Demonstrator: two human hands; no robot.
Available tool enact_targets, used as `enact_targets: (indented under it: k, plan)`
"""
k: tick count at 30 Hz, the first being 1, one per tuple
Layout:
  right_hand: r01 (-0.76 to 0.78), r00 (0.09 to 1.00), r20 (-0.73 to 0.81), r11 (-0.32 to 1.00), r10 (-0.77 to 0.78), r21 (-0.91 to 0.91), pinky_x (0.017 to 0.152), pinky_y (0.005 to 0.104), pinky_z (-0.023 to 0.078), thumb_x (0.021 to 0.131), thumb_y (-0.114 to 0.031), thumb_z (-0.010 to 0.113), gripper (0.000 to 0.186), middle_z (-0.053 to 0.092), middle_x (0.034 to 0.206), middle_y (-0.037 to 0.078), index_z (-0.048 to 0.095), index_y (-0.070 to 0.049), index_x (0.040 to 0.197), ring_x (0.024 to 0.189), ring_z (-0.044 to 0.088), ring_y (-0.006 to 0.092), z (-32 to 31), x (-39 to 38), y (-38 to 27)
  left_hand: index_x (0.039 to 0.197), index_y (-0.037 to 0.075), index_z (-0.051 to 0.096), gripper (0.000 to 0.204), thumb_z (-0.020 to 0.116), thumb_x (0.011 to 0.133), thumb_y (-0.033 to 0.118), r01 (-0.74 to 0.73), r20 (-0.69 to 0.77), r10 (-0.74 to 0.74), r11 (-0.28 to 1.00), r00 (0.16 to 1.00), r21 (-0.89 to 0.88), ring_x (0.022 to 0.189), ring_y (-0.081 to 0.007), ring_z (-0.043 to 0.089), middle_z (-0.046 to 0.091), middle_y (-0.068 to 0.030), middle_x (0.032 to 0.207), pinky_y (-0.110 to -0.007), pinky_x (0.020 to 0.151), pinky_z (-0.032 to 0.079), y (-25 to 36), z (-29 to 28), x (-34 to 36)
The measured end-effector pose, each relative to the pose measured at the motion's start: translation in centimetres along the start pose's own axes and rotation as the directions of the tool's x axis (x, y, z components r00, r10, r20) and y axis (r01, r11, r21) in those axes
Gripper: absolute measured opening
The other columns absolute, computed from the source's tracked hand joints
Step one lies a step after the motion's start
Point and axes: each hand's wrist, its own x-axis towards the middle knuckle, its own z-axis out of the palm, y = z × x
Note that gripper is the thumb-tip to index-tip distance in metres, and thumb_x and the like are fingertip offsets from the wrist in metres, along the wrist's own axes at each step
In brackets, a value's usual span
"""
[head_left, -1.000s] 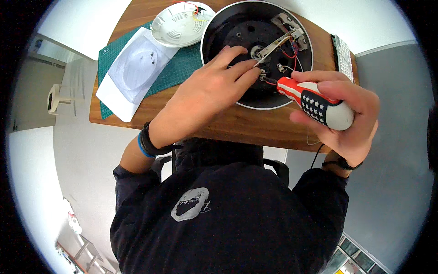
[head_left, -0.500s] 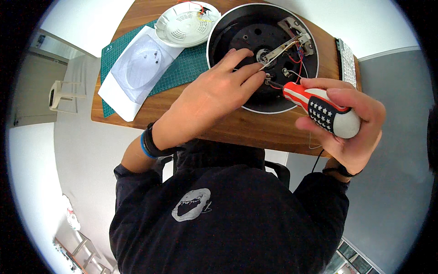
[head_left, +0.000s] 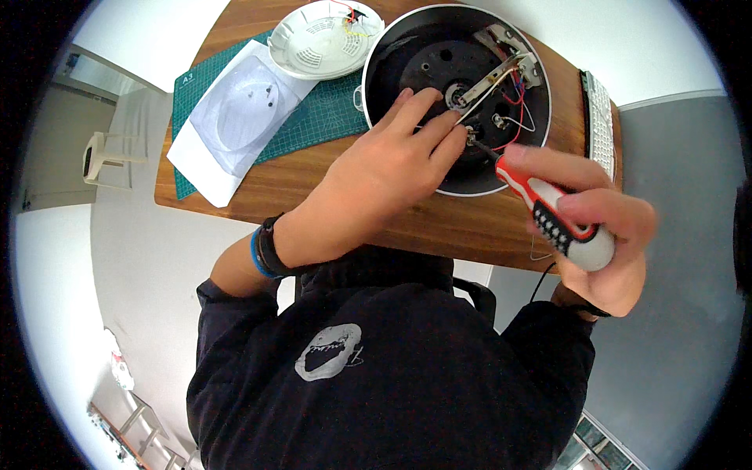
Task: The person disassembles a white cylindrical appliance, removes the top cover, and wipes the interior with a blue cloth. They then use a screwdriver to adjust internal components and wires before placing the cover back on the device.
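My right hand (head_left: 607, 207) is wrapped around the handle of a screwdriver (head_left: 548, 211), coloured red, white and dark blue with stars. Its thin shaft points up and left to a small metal terminal (head_left: 471, 138) inside a round black appliance base (head_left: 415, 59) with a pale rim. My left hand (head_left: 399, 149) reaches over the base's near left rim. Its fingers are bent and close together beside that terminal and a white wire (head_left: 475, 107); what the fingertips grip is hidden. A metal bracket assembly (head_left: 509, 66) and red, blue and white wires sit in the base's right side.
A white vented cover (head_left: 321, 39) with thin wires lies at the back left. Next to it, paper (head_left: 215, 149) bearing a clear round film and small dark pieces rests on a green cutting mat (head_left: 333, 117). A white keyboard (head_left: 598, 117) stands by the wooden table's (head_left: 415, 227) right edge.
The screwdriver handle has turned and tilted more steeply, its butt end moving down as my right hand shifts. The base and my left hand appear slightly further right.
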Motion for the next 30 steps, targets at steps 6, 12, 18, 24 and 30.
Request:
enact_targets:
  k: [6,12,18,24,30]
  plan:
    - [0.000,0.993,-0.120,0.991,0.016,0.131,0.093,0.0501,0.066,0.085,0.014,0.076,0.056,0.072,0.125,0.034,0.055,-0.009,0.131,0.120,0.073,0.0477,0.8,-0.1,0.9,0.135,-0.004,0.064,0.050,0.065,0.087,0.007,0.017,0.017,-0.018,1.000,1.000,0.001,0.138,-0.0412,0.055,0.064,-0.0186,0.139,-0.047,0.117,0.052,0.4,0.0,0.2]
    - [0.031,0.959,-0.277,0.953,0.056,0.302,0.094,0.0527,0.065,0.082,0.015,0.079,0.057,0.073,0.122,0.033,0.054,-0.007,0.129,0.114,0.075,0.0460,1.6,-0.6,2.0,0.135,-0.005,0.064,0.050,0.066,0.086,0.006,0.025,0.012,-0.025,1.000,1.000,0.008,0.139,-0.0407,0.054,0.063,-0.0190,0.139,-0.048,0.117,0.052,0.5,-0.3,0.2]
    - [0.012,0.945,-0.325,0.989,0.038,0.149,0.097,0.0559,0.065,0.083,0.007,0.086,0.065,0.075,0.118,0.030,0.049,-0.009,0.134,0.111,0.077,0.0455,1.9,-0.3,2.0,0.135,-0.004,0.064,0.050,0.066,0.086,0.005,0.023,0.029,-0.022,0.999,0.999,-0.032,0.140,-0.0403,0.054,0.064,-0.0181,0.139,-0.046,0.117,0.052,0.2,-0.5,0.3]
    - [-0.044,0.892,-0.437,0.985,0.115,0.169,0.097,0.0552,0.066,0.083,-0.005,0.092,0.068,0.076,0.116,0.030,0.047,-0.009,0.135,0.110,0.077,0.0454,3.2,-0.2,1.5,0.135,-0.005,0.064,0.050,0.066,0.086,0.005,0.016,0.032,-0.013,0.997,0.999,-0.076,0.141,-0.0407,0.054,0.065,-0.0189,0.140,-0.046,0.117,0.052,-0.2,-0.8,0.5]
    - [-0.079,0.855,-0.495,0.982,0.155,0.171,0.097,0.0569,0.066,0.084,-0.007,0.092,0.069,0.076,0.115,0.032,0.046,-0.009,0.136,0.111,0.077,0.0465,3.8,-0.3,1.1,0.136,-0.005,0.064,0.050,0.065,0.087,0.003,0.010,0.043,-0.007,0.998,0.999,-0.069,0.142,-0.0412,0.053,0.065,-0.0187,0.142,-0.045,0.117,0.053,-0.4,-1.0,0.6]
